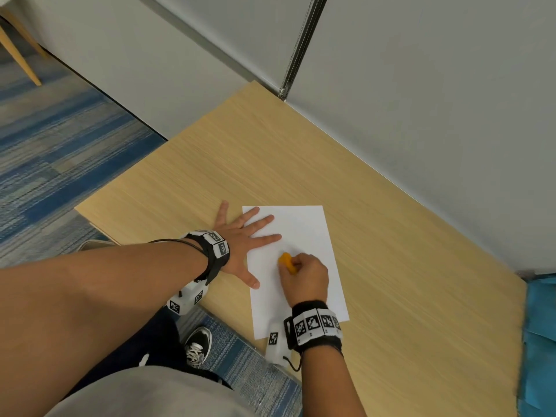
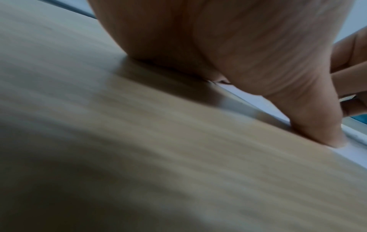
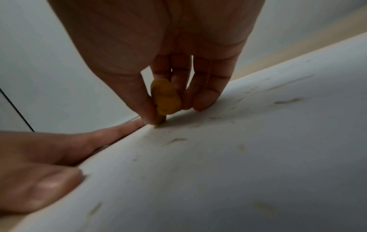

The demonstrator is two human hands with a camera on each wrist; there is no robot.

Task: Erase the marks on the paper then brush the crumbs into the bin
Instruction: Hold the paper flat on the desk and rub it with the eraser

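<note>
The right hand pinches a small, rounded orange-yellow eraser — thumb on one face, fingers on the other — its lower end touching the white sheet of paper on the light wooden desk. Just left of that grip, the left hand lies flat with fingers spread, pressing the sheet's edge. Grey smudges and pale crumbs dot the paper beside the eraser.

A light wooden table stands against grey walls above blue striped carpet.
</note>
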